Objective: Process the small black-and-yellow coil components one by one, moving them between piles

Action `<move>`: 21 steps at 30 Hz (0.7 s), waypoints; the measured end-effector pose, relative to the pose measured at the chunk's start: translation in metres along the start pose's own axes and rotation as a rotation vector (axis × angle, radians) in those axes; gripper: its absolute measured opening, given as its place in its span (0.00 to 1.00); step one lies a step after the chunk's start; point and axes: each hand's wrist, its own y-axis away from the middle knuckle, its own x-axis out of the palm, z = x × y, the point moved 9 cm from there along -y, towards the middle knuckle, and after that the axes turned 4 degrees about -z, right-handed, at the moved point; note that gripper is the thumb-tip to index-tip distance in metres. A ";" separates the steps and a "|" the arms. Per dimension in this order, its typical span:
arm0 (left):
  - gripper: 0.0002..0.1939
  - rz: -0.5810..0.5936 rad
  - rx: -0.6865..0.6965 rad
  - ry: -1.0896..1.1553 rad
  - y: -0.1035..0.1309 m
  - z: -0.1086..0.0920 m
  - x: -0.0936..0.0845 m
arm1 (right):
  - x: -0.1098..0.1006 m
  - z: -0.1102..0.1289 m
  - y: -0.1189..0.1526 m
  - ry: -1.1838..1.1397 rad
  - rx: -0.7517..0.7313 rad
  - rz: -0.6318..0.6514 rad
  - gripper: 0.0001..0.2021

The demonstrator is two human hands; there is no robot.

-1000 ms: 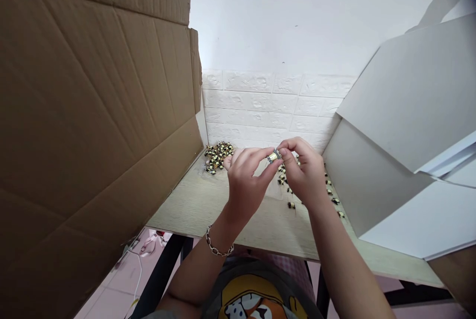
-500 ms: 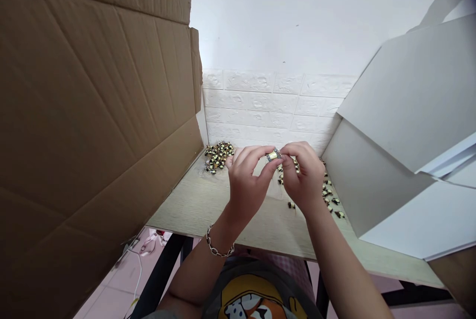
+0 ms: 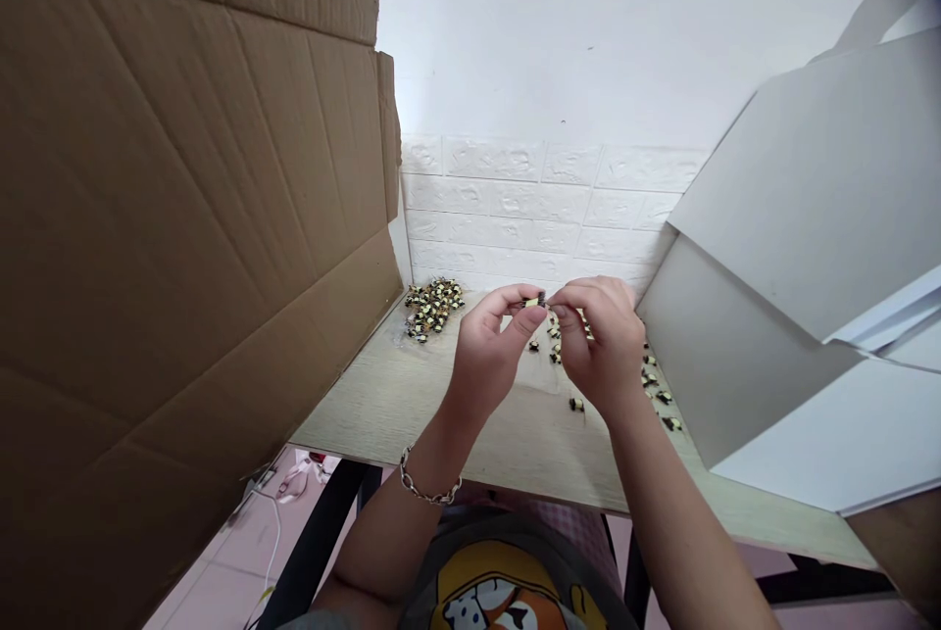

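Between the thumb and fingers of my left hand (image 3: pixel 491 346) is a small yellow and black coil (image 3: pixel 533 302), held above the table. My right hand (image 3: pixel 603 341) is pinched at the coil's right end; what lies between its fingertips is too small to make out. A heap of similar coils (image 3: pixel 433 305) sits at the table's back left. More coils lie behind and beside my right hand, partly hidden by it, and a single coil (image 3: pixel 576 405) rests nearer the front.
A tall cardboard sheet (image 3: pixel 183 189) stands along the left of the pale wooden table (image 3: pixel 412 405). White panels (image 3: pixel 801 209) close off the right side. A white brick-patterned wall (image 3: pixel 507 204) is at the back.
The coil has turned between my fingers and now shows less of its pins. My left hand has shifted slightly and its fingers have curled in, uncovering a coil on the table behind.
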 end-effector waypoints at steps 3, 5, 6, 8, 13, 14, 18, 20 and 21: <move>0.09 0.090 -0.149 0.239 -0.003 0.015 0.008 | 0.004 -0.002 0.000 0.028 -0.001 0.026 0.05; 0.08 0.146 -0.253 0.338 -0.003 0.025 0.013 | 0.006 -0.004 0.000 0.050 0.000 0.034 0.05; 0.08 0.169 -0.304 0.374 -0.003 0.030 0.016 | 0.007 -0.005 0.001 0.061 0.001 0.037 0.04; 0.08 0.207 -0.404 0.440 0.000 0.038 0.022 | 0.008 -0.007 0.002 0.084 0.003 0.042 0.04; 0.08 0.257 -0.658 0.694 0.012 0.053 0.036 | 0.008 -0.013 0.008 0.141 0.036 0.042 0.05; 0.07 0.259 -0.701 0.746 0.014 0.054 0.038 | 0.007 -0.014 0.009 0.150 0.043 0.042 0.05; 0.08 0.276 -0.801 0.852 0.020 0.057 0.043 | 0.008 -0.018 0.012 0.167 0.068 0.064 0.05; 0.08 0.272 -0.822 0.870 0.021 0.059 0.043 | 0.012 -0.021 0.013 0.167 0.097 0.111 0.04; 0.08 0.265 -0.825 0.874 0.020 0.060 0.043 | 0.013 -0.023 0.013 0.166 0.115 0.141 0.04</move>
